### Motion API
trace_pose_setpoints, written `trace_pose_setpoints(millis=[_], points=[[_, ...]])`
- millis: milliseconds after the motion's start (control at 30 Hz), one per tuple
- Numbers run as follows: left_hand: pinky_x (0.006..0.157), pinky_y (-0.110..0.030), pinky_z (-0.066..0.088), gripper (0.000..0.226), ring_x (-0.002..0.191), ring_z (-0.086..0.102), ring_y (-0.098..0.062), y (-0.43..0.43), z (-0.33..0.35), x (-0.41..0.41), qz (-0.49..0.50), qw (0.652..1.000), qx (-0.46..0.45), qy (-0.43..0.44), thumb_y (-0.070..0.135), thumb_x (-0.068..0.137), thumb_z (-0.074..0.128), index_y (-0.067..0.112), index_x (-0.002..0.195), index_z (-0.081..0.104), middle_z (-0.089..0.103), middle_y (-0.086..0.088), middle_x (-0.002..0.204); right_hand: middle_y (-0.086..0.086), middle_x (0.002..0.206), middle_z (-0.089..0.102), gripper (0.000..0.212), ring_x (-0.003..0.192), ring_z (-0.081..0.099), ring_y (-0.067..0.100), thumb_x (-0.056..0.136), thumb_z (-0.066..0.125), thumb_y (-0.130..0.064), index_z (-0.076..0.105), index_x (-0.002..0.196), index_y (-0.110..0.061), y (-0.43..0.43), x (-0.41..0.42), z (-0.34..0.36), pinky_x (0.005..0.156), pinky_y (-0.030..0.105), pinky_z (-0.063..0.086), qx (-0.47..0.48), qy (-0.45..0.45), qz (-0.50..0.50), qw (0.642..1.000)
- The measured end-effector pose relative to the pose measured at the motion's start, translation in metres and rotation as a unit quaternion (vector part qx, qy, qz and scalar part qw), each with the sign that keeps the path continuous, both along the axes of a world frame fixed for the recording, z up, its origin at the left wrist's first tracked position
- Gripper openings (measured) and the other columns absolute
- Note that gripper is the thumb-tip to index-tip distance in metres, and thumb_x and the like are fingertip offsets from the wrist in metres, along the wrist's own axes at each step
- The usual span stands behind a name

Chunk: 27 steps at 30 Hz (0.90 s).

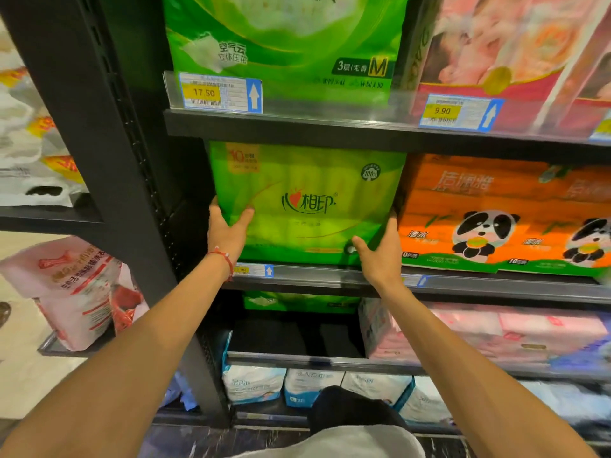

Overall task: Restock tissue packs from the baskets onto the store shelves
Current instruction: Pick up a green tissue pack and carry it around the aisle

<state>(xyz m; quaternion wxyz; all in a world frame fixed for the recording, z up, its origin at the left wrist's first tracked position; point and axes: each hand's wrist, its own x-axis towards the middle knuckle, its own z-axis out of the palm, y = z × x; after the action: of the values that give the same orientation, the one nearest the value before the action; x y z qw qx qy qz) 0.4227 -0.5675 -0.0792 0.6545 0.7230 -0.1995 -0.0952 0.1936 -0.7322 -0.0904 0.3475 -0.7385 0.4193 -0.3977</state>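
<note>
A shop: price tags [204, 92] front dark shelves [330, 128] stocked with tissue packs [307, 180].

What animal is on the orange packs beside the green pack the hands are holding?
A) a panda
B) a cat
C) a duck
A: the orange packs, just right of the green pack, have black-and-white pandas printed on them.

- Bright, even store light, seemingly from overhead.
- Glare streaks the clear price rail [347, 109].
- Pink packs [496, 328] at the right edge blur; the upright post [109, 127] bows.
- Deep shadow fills the lower shelf bay [291, 338].
</note>
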Motion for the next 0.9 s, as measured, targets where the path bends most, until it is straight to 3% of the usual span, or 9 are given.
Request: trace_pose_setpoints(millis=[100,167,233,300,467,633,733,900], points=[[0.117,-0.035,0.032,0.088,0.146,0.039,-0.023,0.013,0.002,-0.01,0.0,0.999,0.05,-0.014,0.039,0.093,0.072,0.019,0.162,0.021,0.034,-0.005,0.163,0.012,0.163,0.039,0.087,0.153,0.034,0.027,0.096,0.078,-0.019,0.026,0.165,-0.006,0.017,-0.01,0.005,0.128,0.039,0.027,0.019,0.01,-0.016,1.0],[0.118,-0.028,0.021,0.092,0.153,0.026,-0.024,0.024,0.003,-0.025,0.0,0.996,0.083,-0.036,0.036,0.094,0.072,0.012,0.163,0.016,0.022,-0.008,0.168,0.012,0.159,0.041,0.08,0.15,0.038,0.028,0.097,0.077,-0.022,0.032,0.162,-0.007,0.034,-0.016,0.008,0.125,0.04,0.031,0.019,0.018,-0.033,0.999],[0.116,-0.023,0.021,0.088,0.15,0.03,-0.026,0.038,0.005,-0.041,-0.012,0.991,0.111,-0.076,0.033,0.094,0.072,0.009,0.162,0.02,0.025,-0.012,0.165,0.01,0.154,0.046,0.069,0.145,0.042,0.028,0.098,0.075,-0.029,0.043,0.157,-0.01,0.052,-0.022,0.013,0.118,0.042,0.037,-0.008,0.06,-0.033,0.998],[0.118,-0.028,0.025,0.082,0.147,0.035,-0.028,0.058,0.008,-0.054,-0.043,0.978,0.155,-0.131,0.032,0.095,0.072,0.008,0.159,0.028,0.032,-0.014,0.16,0.009,0.148,0.053,0.056,0.141,0.044,0.028,0.098,0.072,-0.033,0.055,0.148,-0.013,0.071,-0.03,0.021,0.111,0.042,0.041,-0.057,0.132,-0.013,0.99],[0.113,-0.046,0.04,0.066,0.141,0.038,-0.03,0.113,0.026,-0.082,-0.15,0.885,0.312,-0.311,0.042,0.099,0.062,0.013,0.153,0.04,0.042,-0.01,0.154,0.01,0.134,0.064,0.051,0.13,0.054,0.031,0.093,0.069,-0.041,0.068,0.135,-0.011,0.121,-0.054,0.046,0.106,0.045,0.047,-0.177,0.254,0.048,0.95],[0.094,-0.046,0.054,0.064,0.128,0.049,-0.03,0.164,0.043,-0.107,-0.179,0.787,0.406,-0.429,0.053,0.1,0.05,0.012,0.149,0.046,0.053,-0.008,0.144,0.01,0.136,0.061,0.059,0.129,0.053,0.032,0.095,0.063,-0.047,0.061,0.14,-0.01,0.171,-0.074,0.067,0.11,0.046,0.044,-0.238,0.347,0.09,0.903],[0.089,-0.045,0.053,0.07,0.124,0.053,-0.031,0.193,0.049,-0.12,-0.18,0.741,0.439,-0.474,0.06,0.097,0.039,0.014,0.148,0.05,0.057,-0.009,0.138,0.011,0.136,0.061,0.059,0.129,0.054,0.033,0.094,0.058,-0.05,0.062,0.138,-0.011,0.197,-0.082,0.074,0.112,0.047,0.042,-0.261,0.367,0.108,0.886],[0.094,-0.047,0.05,0.071,0.125,0.054,-0.033,0.236,0.044,-0.136,-0.165,0.732,0.467,-0.468,0.061,0.095,0.041,0.014,0.146,0.054,0.06,-0.012,0.137,0.009,0.133,0.063,0.064,0.127,0.055,0.032,0.092,0.049,-0.057,0.065,0.135,-0.013,0.223,-0.08,0.073,0.117,0.05,0.04,-0.3,0.377,0.146,0.864]])
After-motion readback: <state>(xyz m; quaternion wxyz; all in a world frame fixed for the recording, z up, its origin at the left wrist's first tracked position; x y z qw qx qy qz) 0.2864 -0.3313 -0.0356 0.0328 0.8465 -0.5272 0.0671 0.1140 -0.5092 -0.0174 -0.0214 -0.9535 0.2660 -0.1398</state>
